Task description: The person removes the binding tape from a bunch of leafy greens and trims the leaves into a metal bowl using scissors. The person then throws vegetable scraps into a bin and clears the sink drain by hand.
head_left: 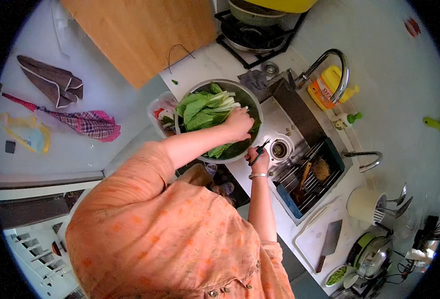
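Observation:
My left hand [239, 124] reaches into a large metal bowl [256, 99] and is closed around the pale stem ends of a bunch of leafy greens [200, 110]. More leaves lie lower in the bowl, partly hidden by my forearm. Beside the bowl's rim, near the sink [275, 117], my right hand [261, 162] grips a dark pair of scissors [263, 146] with the blades pointing up and away. The scissors are apart from the greens.
A clear bag of scraps [156, 110] hangs left of the bowl. Inside the sink sit a drain basket [280, 149] and a rack [324, 172] with a brush. Further right, a cleaver [332, 237] lies on a white cutting board [307, 240]. Faucets [343, 65] rise behind.

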Demonstrator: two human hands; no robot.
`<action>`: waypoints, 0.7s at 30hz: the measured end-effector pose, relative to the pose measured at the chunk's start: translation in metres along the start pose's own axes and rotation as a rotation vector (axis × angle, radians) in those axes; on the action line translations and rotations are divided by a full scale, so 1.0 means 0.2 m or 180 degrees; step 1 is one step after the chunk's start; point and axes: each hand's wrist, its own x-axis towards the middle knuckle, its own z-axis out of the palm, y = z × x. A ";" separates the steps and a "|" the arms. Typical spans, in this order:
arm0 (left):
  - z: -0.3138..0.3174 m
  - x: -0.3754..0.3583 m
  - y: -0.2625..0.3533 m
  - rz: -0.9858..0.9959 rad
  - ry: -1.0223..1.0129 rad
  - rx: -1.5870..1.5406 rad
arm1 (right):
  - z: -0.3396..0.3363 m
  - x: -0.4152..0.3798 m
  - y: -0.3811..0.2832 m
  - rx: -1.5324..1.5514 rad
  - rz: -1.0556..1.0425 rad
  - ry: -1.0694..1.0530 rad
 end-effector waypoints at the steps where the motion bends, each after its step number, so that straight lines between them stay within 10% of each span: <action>1: 0.06 0.03 0.03 -0.0026 0.0017 -0.0030 | -0.01 0.00 0.00 -0.0041 -0.0002 -0.0013; 10: 0.11 0.05 0.09 -0.0916 0.0301 -0.0562 | 0.02 0.02 0.01 -0.0359 -0.0102 0.0005; 15: -0.08 -0.05 0.10 -0.0339 0.1184 -0.1101 | 0.01 0.03 0.01 -0.0302 -0.0091 -0.0047; 21: -0.16 -0.31 0.00 -0.0070 -0.0181 -0.0692 | 0.02 0.00 -0.02 -0.0123 -0.0109 -0.0030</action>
